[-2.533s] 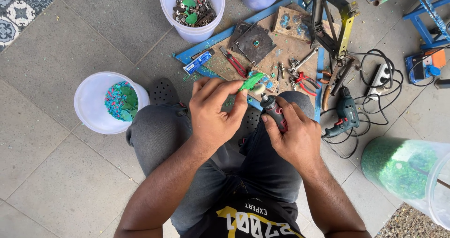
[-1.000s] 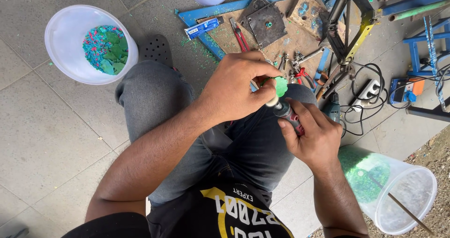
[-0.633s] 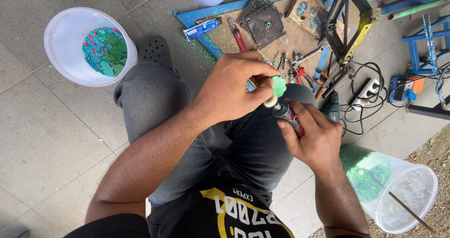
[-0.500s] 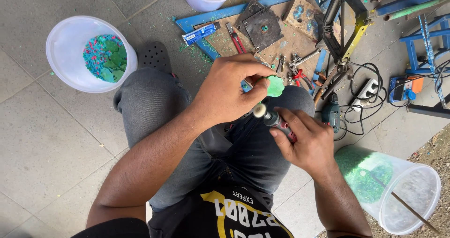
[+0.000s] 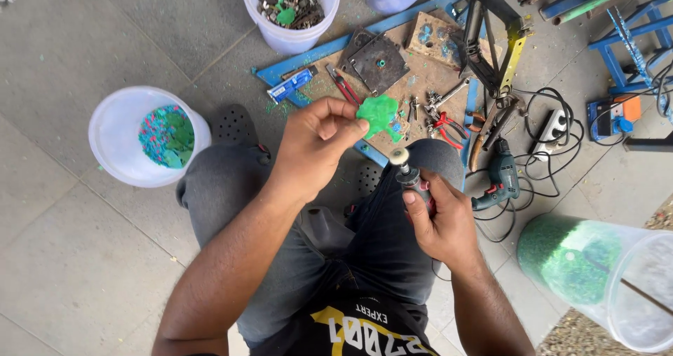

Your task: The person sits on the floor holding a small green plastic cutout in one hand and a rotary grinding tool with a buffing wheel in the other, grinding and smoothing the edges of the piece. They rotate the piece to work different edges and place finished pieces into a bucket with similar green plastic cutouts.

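Floor (image 5: 84, 272): grey paving slabs, sat upon by the person, knees spread so that the work is kept between them.
Green-filled tub (image 5: 596, 272): large clear container lying tilted at lower right, packed with green shavings; probably kept within the right arm's reach.
White bucket (image 5: 144, 135): open-topped, just beside the left knee, holding green and pink scraps.
Parts bucket (image 5: 291, 9): white, at top centre, loaded with dark metal bits and a few green pieces.
Work board (image 5: 420, 68): brown board in a blue frame, just beyond the knees, used as a bench; a dark metal plate (image 5: 378, 61), red-handled pliers (image 5: 445, 124) and small hardware are laid on it.
Drill (image 5: 499, 180): teal corded tool lying by the right knee, its cable coiled toward a white socket strip (image 5: 554, 128).
Left hand (image 5: 315, 142): raised over the lap, thumb and forefinger pinched narrowly on the edge of the green plastic piece, so its face is left exposed.
Right hand (image 5: 438, 219): closed around the rotary tool's body low down, like a pen, judged to give fine control of the tip.
Rotary tool (image 5: 410, 177): dark body, pale round head pointing up toward the piece, close but apart from it.
Green plastic piece (image 5: 378, 114): small, irregular, held in the air above the board's near edge.
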